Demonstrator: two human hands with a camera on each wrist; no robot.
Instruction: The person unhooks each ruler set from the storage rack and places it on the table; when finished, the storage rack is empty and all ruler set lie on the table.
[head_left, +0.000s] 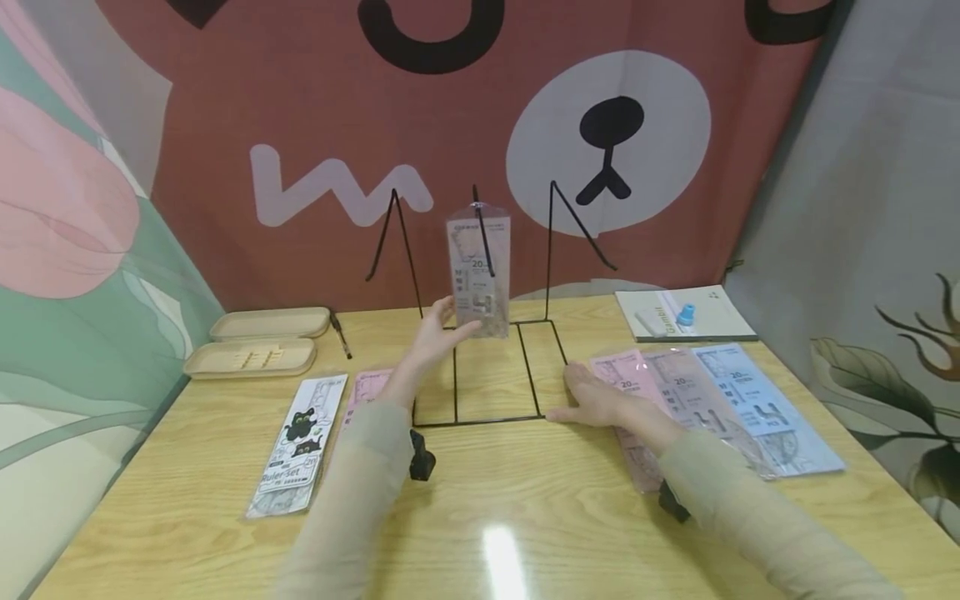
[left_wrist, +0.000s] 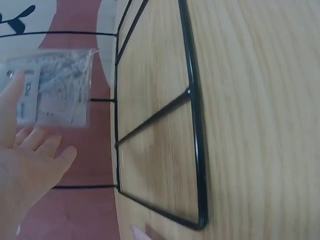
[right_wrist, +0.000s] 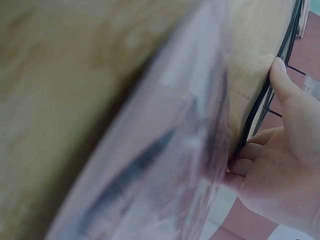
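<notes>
A clear-wrapped ruler set [head_left: 480, 275] with a pale card hangs from the middle hook of a black wire display rack [head_left: 495, 421]. Beside its lower left part is my left hand [head_left: 435, 337], thumb extended across the packet's lower front. In the left wrist view, the left hand's fingers [left_wrist: 47, 145] are loosely bent and apart from the packet [left_wrist: 55, 95]. My right hand [head_left: 600, 398] holds the rack's front right corner. The right wrist view shows its thumb on the black bar [right_wrist: 257, 107] and its other fingers curled against it.
Pink, grey and blue ruler sets [head_left: 776, 408] overlap at right; a black-cat set [head_left: 300, 442] and a pink one [head_left: 367, 387] lie left. Behind are an open beige case [head_left: 251, 358], a pen [head_left: 340, 333] and a notebook [head_left: 720, 312] with a blue sharpener [head_left: 686, 315].
</notes>
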